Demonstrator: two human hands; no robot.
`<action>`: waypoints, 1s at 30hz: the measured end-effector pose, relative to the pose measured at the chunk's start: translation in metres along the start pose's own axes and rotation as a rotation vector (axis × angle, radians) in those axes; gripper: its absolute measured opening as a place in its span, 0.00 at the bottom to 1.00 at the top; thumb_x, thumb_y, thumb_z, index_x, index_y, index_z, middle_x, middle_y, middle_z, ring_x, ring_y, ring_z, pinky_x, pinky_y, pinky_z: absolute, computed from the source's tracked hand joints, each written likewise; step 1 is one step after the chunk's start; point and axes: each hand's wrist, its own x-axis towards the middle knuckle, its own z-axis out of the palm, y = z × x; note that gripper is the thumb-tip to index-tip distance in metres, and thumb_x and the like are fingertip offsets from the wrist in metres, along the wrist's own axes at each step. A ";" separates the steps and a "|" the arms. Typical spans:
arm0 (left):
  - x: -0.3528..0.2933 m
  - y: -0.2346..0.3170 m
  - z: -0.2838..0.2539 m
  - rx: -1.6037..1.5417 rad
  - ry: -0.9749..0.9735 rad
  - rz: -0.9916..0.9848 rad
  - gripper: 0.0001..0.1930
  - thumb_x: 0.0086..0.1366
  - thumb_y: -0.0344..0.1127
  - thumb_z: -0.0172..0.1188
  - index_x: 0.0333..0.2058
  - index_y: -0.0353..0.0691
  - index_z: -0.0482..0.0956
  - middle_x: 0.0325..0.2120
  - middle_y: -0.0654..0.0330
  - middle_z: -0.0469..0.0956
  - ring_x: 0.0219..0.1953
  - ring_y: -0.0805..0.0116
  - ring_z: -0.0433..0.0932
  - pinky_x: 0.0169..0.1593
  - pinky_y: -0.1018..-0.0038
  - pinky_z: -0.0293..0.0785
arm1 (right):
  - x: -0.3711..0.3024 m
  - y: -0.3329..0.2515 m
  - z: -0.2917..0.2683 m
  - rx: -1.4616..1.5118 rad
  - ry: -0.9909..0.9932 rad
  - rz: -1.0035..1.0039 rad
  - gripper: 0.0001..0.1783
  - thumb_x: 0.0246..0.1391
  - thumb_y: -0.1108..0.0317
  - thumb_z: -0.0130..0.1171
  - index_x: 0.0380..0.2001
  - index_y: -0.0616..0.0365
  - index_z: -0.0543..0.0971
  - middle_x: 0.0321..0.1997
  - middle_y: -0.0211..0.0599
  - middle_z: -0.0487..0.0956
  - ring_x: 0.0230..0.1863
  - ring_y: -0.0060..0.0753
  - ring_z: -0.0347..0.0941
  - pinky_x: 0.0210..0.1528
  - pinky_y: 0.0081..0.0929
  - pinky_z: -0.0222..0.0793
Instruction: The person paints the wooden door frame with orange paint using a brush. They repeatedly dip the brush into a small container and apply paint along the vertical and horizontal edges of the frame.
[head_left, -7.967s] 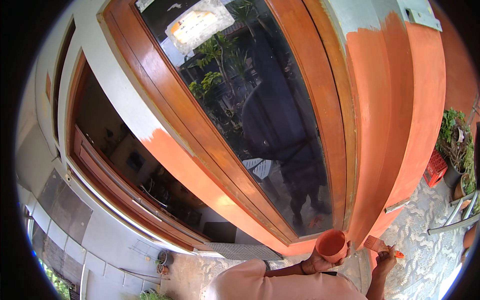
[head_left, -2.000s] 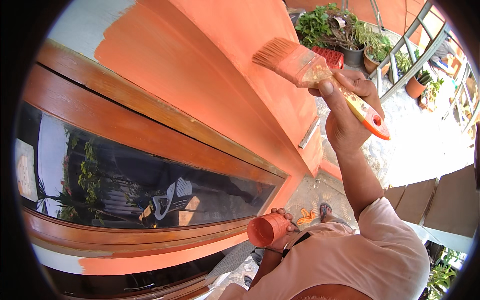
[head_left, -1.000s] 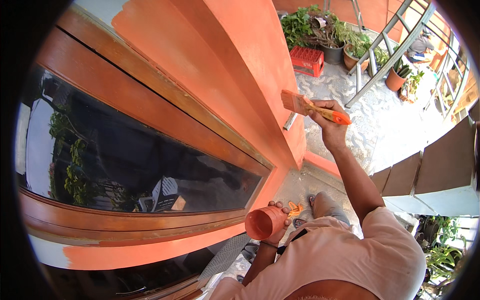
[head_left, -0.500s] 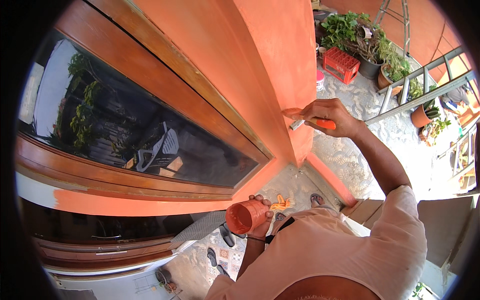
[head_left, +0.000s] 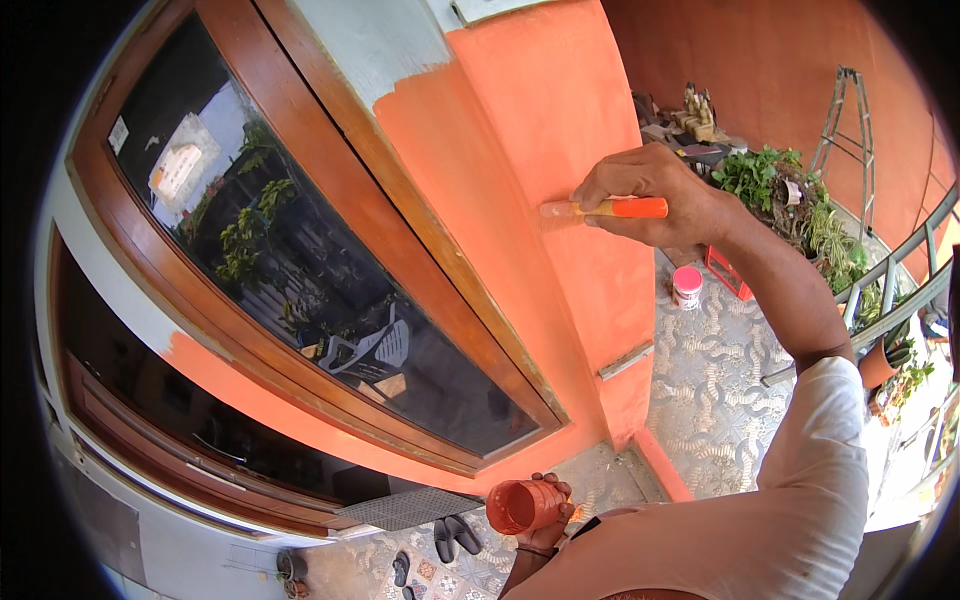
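Observation:
In my right hand (head_left: 650, 190) is a paintbrush (head_left: 625, 208) with an orange and yellow handle, my fingers closed round it. Its paint-coated bristles touch the orange wall (head_left: 590, 120) beside the inner corner. Low down, my left hand (head_left: 555, 500) is wrapped round a small plastic paint container (head_left: 522, 507), its inside smeared with orange paint. The mouth of the container tips toward the window side. Orange paint covers most of the wall strip next to the window frame (head_left: 440, 260); a ragged edge near the top meets pale grey wall (head_left: 385, 40).
A pink-lidded paint pail (head_left: 687, 285) and a red crate (head_left: 728, 272) stand on the patterned floor (head_left: 700, 350) at right. Beyond are potted plants (head_left: 755, 178), a stepladder (head_left: 850, 140) and a metal ladder (head_left: 890, 280). Black slippers (head_left: 455, 537) lie below the window.
My view has tilted upward. My right hand has carried the brush higher along the wall, and the bristles now lie on it near the corner. The left hand still holds the container.

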 end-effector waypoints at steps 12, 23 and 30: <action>0.009 -0.011 -0.015 -0.035 -0.058 0.023 0.26 0.69 0.54 0.62 0.58 0.44 0.80 0.58 0.54 0.76 0.63 0.49 0.70 0.55 0.46 0.78 | 0.069 -0.006 -0.022 -0.956 0.422 -0.683 0.13 0.42 0.75 0.69 0.30 0.52 0.75 0.50 0.34 0.84 0.50 0.38 0.84 0.40 0.27 0.85; 0.011 0.002 -0.021 -0.060 -0.048 0.064 0.26 0.68 0.54 0.62 0.58 0.45 0.79 0.58 0.58 0.75 0.63 0.55 0.69 0.56 0.46 0.74 | 0.041 0.039 0.023 -0.955 0.297 -0.563 0.10 0.46 0.73 0.71 0.33 0.54 0.80 0.57 0.36 0.83 0.51 0.38 0.82 0.50 0.36 0.81; 0.021 -0.003 -0.020 -0.067 -0.095 0.016 0.28 0.69 0.54 0.63 0.60 0.43 0.78 0.60 0.52 0.73 0.65 0.48 0.68 0.58 0.45 0.77 | -0.035 0.035 0.067 -0.822 0.218 -0.511 0.09 0.47 0.71 0.69 0.30 0.51 0.77 0.56 0.37 0.81 0.53 0.39 0.79 0.51 0.37 0.79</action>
